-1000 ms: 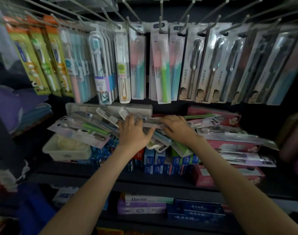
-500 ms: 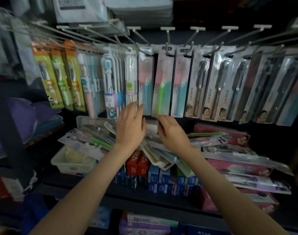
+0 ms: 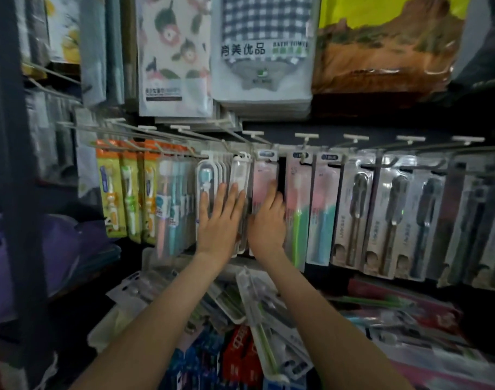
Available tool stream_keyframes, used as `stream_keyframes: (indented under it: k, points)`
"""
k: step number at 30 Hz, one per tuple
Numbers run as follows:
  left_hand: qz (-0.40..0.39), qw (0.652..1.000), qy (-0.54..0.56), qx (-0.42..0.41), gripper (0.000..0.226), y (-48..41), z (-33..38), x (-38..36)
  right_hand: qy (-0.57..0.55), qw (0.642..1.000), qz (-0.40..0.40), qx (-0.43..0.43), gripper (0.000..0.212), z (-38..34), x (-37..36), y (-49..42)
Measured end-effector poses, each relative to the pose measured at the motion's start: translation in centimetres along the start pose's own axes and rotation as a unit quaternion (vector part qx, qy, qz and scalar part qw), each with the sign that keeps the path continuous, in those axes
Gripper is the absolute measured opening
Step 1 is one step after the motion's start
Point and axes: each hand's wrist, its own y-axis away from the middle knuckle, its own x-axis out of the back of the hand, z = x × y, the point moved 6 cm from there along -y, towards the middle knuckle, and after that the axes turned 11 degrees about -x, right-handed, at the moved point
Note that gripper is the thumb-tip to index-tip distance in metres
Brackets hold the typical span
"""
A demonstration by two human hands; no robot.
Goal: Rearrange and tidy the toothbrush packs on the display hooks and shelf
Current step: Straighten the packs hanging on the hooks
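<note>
Two bare hands are seen raised to a row of toothbrush packs hung from wire hooks point(image 3: 305, 142) on a shop display. The left hand point(image 3: 216, 220) is laid flat, fingers straight and slightly spread, against a bunch of clear packs point(image 3: 208, 175) left of centre. The right hand point(image 3: 267, 223) is set just beside it on a pink pack point(image 3: 261, 181), its fingertips point(image 3: 275, 191) at the pack's right edge beside a dark gap; whether they are curled round that edge cannot be told through the blur. To the right, two more pink packs are hung, one with a green brush point(image 3: 296, 198) and one with a teal brush point(image 3: 323, 204), followed by three grey packs point(image 3: 353, 209) that can be plainly counted and further blurred ones beyond. At the far left, three orange-topped packs point(image 3: 111, 198) are hung side by side. Three bagged towels point(image 3: 263, 52) are displayed above the hooks. Lower down, under the forearms, a heap of loose packs point(image 3: 257, 305) is piled on red and blue toothpaste boxes point(image 3: 240, 350).
</note>
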Motion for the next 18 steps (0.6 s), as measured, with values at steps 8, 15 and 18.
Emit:
stream_keyframes:
  k: [8, 15, 18]
  points:
    - [-0.002, 1.000, -0.003, -0.003, 0.095, 0.1, -0.4, 0.0, -0.120, 0.992, -0.019, -0.026, 0.091, -0.3, -0.6, -0.6]
    - [-0.022, 1.000, 0.007, -0.005, 0.094, 0.1, -0.7, 0.1, -0.182, 0.983, 0.002, 0.000, 0.066, -1.3, 1.3, 1.1]
    - [0.003, 0.999, 0.044, -0.002, 0.085, 0.2, -1.0, 1.0, -0.209, 0.978, -0.011, 0.007, 0.062, -1.7, 2.3, 2.1]
